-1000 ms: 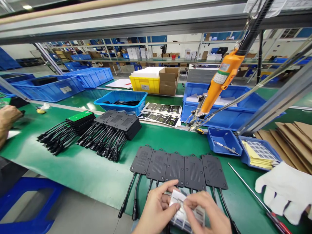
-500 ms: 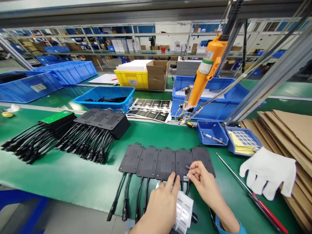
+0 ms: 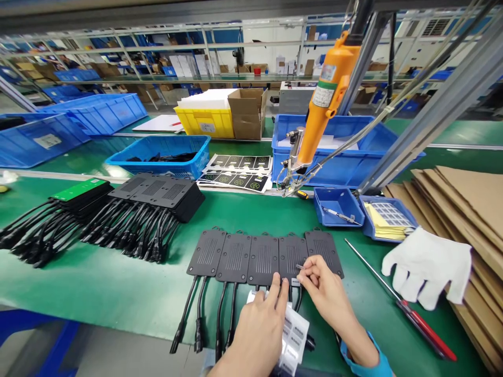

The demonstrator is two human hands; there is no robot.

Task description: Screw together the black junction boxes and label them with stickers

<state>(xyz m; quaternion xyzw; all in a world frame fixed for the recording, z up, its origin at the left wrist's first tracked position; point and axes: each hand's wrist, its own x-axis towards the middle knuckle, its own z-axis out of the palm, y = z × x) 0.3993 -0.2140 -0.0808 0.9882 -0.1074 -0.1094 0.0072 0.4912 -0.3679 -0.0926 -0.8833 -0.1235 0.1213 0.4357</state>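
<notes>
Several flat black adapter cases (image 3: 264,259) lie side by side, their black cables (image 3: 220,319) pointing toward me. My left hand (image 3: 261,324) grips a sheet of small white labels (image 3: 294,337) printed in grey. Its two extended fingers touch the lower edge of the middle cases. A small label (image 3: 295,281) sits at the bottom of the fourth case from the left. Just above that label, my right hand (image 3: 320,277) pinches a thin grey tool (image 3: 301,267); only its tip shows, so its kind is unclear. Part of the rightmost case is hidden behind this hand.
Stacked black adapters (image 3: 165,193) stand at left, near a green-topped stack (image 3: 82,189). An orange electric screwdriver (image 3: 326,99) hangs over small blue trays (image 3: 338,207). A red-handled screwdriver (image 3: 428,330), a white glove (image 3: 428,267) and cardboard sheets (image 3: 471,209) lie at right.
The camera view has shifted slightly. My left hand stays on the cases with the label sheet, and my right hand keeps its pinch near the small label, which shows more clearly.
</notes>
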